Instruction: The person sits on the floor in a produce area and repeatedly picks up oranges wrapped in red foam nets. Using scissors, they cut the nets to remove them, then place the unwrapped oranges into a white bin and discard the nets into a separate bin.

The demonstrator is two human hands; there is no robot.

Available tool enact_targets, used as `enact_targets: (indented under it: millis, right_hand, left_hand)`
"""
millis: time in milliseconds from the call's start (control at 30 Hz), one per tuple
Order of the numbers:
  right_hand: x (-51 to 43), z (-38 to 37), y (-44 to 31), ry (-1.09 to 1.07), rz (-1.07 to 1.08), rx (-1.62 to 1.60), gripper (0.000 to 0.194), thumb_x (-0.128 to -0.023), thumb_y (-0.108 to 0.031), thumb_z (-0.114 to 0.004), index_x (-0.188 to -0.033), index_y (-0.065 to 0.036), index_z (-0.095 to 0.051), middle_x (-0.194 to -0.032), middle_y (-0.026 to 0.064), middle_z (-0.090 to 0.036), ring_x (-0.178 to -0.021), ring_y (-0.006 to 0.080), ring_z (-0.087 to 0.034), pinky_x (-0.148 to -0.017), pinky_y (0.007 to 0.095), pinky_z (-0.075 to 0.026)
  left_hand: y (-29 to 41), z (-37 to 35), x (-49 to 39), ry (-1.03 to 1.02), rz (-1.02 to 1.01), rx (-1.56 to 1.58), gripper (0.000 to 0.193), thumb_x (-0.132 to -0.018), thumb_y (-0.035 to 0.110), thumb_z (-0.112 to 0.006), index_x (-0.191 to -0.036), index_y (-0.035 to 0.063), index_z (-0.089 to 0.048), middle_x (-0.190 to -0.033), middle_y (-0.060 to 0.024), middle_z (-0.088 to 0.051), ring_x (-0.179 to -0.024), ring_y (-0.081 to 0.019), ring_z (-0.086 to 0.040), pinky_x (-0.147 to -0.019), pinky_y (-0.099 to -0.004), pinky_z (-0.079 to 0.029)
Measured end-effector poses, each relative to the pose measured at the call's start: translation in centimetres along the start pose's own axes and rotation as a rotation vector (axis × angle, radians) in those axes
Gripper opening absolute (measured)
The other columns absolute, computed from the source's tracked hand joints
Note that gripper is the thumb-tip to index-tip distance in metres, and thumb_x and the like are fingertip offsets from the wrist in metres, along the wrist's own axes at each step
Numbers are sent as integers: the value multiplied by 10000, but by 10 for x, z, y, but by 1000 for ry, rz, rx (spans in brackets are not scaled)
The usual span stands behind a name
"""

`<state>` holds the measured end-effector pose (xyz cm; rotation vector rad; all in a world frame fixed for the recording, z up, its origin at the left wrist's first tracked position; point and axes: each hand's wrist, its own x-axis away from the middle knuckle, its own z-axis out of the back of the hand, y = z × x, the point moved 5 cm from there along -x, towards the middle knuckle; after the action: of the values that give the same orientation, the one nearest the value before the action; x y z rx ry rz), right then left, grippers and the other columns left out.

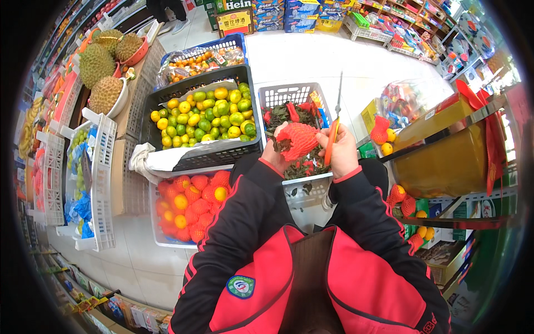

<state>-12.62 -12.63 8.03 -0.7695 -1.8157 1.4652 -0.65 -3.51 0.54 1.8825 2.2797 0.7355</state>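
Observation:
My left hand holds a red foam fruit net with dark leaves showing at its left end; what else is inside is hidden. My right hand is closed around the orange handles of a pair of scissors, whose blades point away from me, and its fingertips touch the net's right side. Below both hands stands a light plastic crate with dark green leaves and red pieces in it. To the left, a black crate holds green and yellow citrus fruits.
A white bin of red-netted oranges sits by my left forearm. Durians lie on a stand at the far left. At the right are a metal-edged rack and netted fruit. Another person's legs show at the top.

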Motion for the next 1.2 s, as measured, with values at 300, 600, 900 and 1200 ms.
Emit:
enact_targets:
  millis: [300, 600, 900, 1200]
  right_hand:
    - [-19, 11, 10, -184, -122, -332, 243, -850, 4, -681, -959, -94, -488, -899, 50, -592, -602, 69, -502, -483, 211, -387]
    - [12, -13, -24, -309, -65, -339, 283, -833, 25, -711, -885, -106, -466, -867, 51, -603, -528, 81, -513, -471, 214, -407]
    - [-7, -4, 5, -165, -99, -359, 258, -844, 14, -694, -937, -88, -477, -876, 66, -601, -584, 99, -526, -513, 227, -417]
    - [-33, 27, 58, 6, -130, -425, 278, -845, 8, -693, -928, -84, -445, -826, 64, -598, -624, 136, -570, -540, 261, -477]
  left_hand:
    - [-7, -6, -14, -102, -31, 4, 246, -955, 213, -541, -1134, 60, -612, -1067, -75, -686, -940, -212, -666, -815, -357, -560]
    - [16, -17, 1, -164, -472, -1266, 181, -908, 194, -606, -1034, 79, -665, -953, -75, -694, -941, -229, -651, -786, -371, -509]
    - [21, -45, 10, -150, -463, -1354, 340, -926, 330, -568, -1095, 43, -639, -1097, -117, -674, -1025, -282, -639, -874, -412, -518]
    - [-12, -20, -5, -241, 194, 169, 697, -959, 612, -413, -1319, 23, -511, -1218, -180, -632, -1048, -308, -660, -823, -451, -568]
